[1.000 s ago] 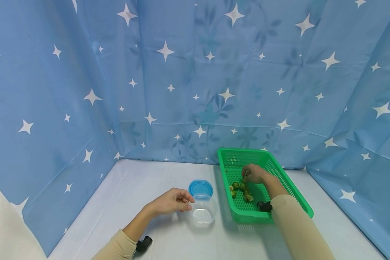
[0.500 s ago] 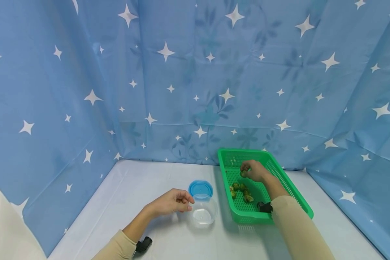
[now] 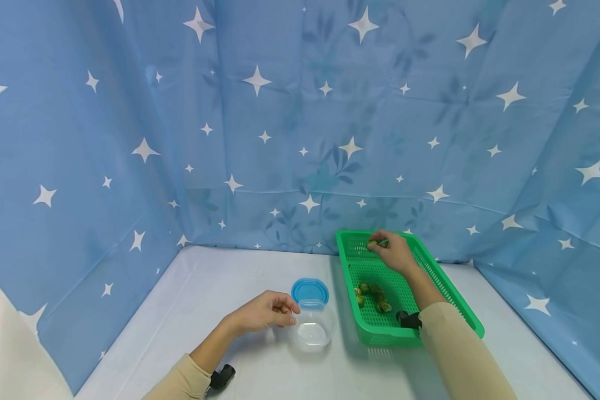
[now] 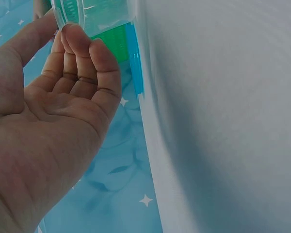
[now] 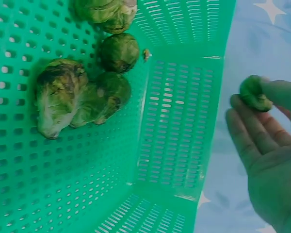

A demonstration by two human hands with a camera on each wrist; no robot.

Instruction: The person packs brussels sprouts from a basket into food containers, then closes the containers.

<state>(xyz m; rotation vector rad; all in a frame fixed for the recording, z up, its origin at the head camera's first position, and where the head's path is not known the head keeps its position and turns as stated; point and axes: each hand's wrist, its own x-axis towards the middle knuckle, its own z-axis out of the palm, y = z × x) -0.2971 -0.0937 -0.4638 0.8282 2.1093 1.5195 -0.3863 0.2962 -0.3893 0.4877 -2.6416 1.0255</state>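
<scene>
My right hand point(image 3: 394, 254) pinches a Brussels sprout point(image 5: 254, 93) between thumb and fingers, raised over the far part of a green plastic basket point(image 3: 417, 335). Several more Brussels sprouts point(image 3: 381, 304) lie in a cluster on the basket floor, towards its left side; some have browned leaves, as the right wrist view shows. With its fingers curled, my left hand point(image 3: 262, 312) holds the left rim of a clear round plastic container point(image 3: 314, 333) standing on the table. In the left wrist view the container's rim point(image 4: 63, 12) lies between thumb and fingertips.
A blue lid point(image 3: 310, 290) lies just behind the clear container. The white-covered table point(image 3: 220, 278) stands before a blue star-patterned curtain point(image 3: 280, 111). The basket's raised walls rise between the sprouts and the container.
My right hand has lifted the Brussels sprout away from the cluster and moved it towards the basket's far end. The left hand and the container have stayed in place.
</scene>
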